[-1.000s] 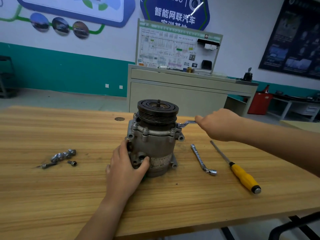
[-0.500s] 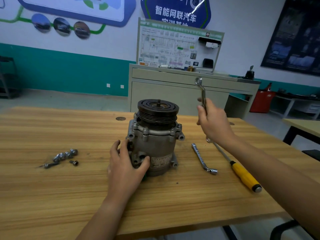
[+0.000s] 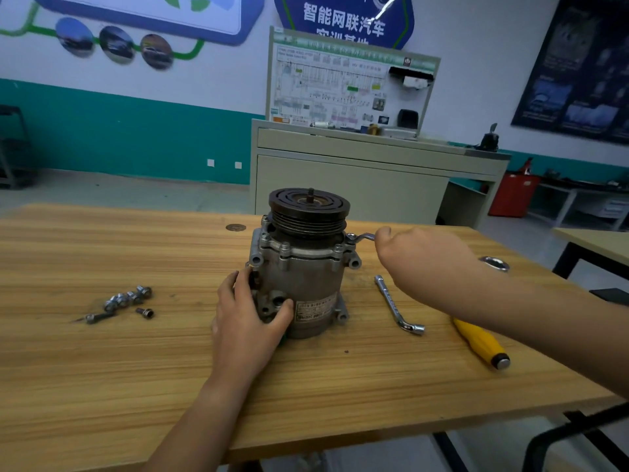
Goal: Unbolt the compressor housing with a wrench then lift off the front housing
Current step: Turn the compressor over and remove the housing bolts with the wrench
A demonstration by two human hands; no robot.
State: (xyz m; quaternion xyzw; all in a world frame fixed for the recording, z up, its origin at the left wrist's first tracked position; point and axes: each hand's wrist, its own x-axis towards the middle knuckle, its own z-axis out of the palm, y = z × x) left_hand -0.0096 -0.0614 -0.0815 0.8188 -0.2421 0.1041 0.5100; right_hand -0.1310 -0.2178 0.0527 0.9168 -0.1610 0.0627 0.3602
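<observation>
A grey compressor (image 3: 303, 277) stands upright on the wooden table (image 3: 170, 369), its black pulley (image 3: 309, 209) on top. My left hand (image 3: 246, 315) grips its lower left side, thumb across the front. My right hand (image 3: 422, 260) grips a silver wrench (image 3: 362, 237) whose ring end sits on a bolt at the housing's upper right flange. Most of the wrench's handle is hidden inside my fist.
Several removed bolts (image 3: 126, 299) lie on the table to the left. A second, L-shaped wrench (image 3: 396, 304) and a yellow-handled screwdriver (image 3: 481, 342) lie to the right, under my right forearm. A grey cabinet (image 3: 357, 178) stands behind the table.
My right hand, which had lifted the wrench upright above the table, has brought it back down onto the upper right flange bolt. My left hand has stayed on the compressor.
</observation>
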